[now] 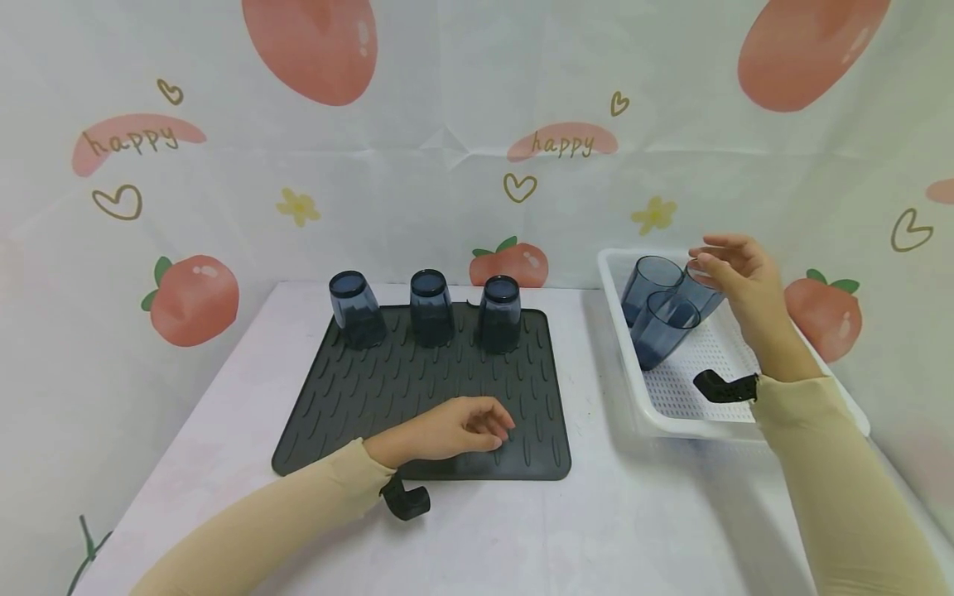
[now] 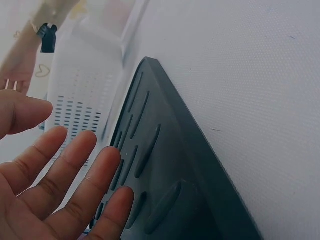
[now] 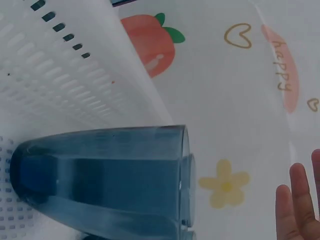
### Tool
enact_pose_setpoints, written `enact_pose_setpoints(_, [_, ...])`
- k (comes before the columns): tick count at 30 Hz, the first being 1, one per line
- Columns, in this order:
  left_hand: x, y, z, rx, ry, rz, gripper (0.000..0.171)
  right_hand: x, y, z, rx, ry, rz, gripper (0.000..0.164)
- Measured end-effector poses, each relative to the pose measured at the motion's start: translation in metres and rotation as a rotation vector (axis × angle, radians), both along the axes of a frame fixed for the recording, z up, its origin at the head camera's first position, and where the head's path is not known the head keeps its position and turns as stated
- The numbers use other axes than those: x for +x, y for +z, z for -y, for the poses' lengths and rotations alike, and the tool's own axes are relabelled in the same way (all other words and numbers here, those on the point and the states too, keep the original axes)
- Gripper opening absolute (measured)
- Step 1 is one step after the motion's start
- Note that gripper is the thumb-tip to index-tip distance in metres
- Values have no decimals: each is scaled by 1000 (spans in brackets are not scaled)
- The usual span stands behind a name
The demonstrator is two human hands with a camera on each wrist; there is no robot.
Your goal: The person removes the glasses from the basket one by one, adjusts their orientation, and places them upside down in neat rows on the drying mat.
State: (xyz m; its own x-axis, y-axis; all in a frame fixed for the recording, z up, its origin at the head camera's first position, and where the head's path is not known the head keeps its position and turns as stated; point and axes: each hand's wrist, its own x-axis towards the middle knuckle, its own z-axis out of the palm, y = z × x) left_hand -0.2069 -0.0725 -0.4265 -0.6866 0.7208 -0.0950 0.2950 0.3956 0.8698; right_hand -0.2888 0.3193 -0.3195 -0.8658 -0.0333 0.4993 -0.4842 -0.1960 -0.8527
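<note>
1. Right hand (image 1: pixel 751 288): released, fingers extended, at the rim of the far-right glass (image 1: pixel 701 294); contact cannot be confirmed.
2. Left hand (image 1: pixel 453 428): empty, fingers loosely bent, over the front part of the dark mat (image 1: pixel 343 406).
3. Basket contents: three blue glasses stand mouth up at the left side of the white basket (image 1: pixel 701 428), namely the far-right glass, the back-left glass (image 1: pixel 644 290) and the front glass (image 1: pixel 659 335).
4. Mat contents: left glass (image 1: pixel 359 313), middle glass (image 1: pixel 431 313) and right glass (image 1: pixel 499 319), mouth down in a row along the back.
5. Step in hand, as judged: reaching for the far-right glass.
6. Next move, as judged, calls for closing thumb and fingers on that glass, then lifting it clear of its neighbours.
</note>
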Motion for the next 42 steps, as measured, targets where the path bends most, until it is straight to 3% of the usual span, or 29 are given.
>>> enact_pose_setpoints(5, [0,0,0,0,-1,-3,26,-4,-6,-8,64,-21,62,29])
enact_pose_setpoints(14, [0,0,-1,-12,11,5,26,-7,-15,-19,304,-71,171,31])
enact_pose_setpoints(20, [-1,0,-1,-7,15,11,25,-8,-18,-26,602,-177,246,29])
enact_pose_setpoints(24, [-1,-1,-2,-6,18,10,25,-11,-21,-28,712,-200,297,36])
enact_pose_setpoints(33, [-2,1,-2,-10,13,7,26,-17,-24,-28,850,-148,371,67])
enact_pose_setpoints(42, [1,7,-3,10,-2,23,26,-19,-26,-30,880,-94,441,74])
